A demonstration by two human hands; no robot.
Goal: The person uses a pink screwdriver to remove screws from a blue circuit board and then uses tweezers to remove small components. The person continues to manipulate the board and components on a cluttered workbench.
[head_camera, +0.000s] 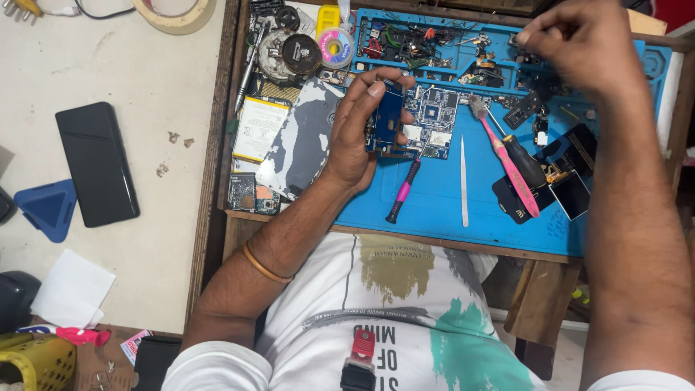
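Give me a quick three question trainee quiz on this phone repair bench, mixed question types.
1. True or false: the left hand holds a blue circuit board.
2. Which lies on the blue mat nearest the person's chest: A pink-handled screwdriver, B tape roll, C black phone?
3. Fill in: the right hand is raised over the mat's ____ compartments.

Key: 1 true; 2 A; 3 parts.
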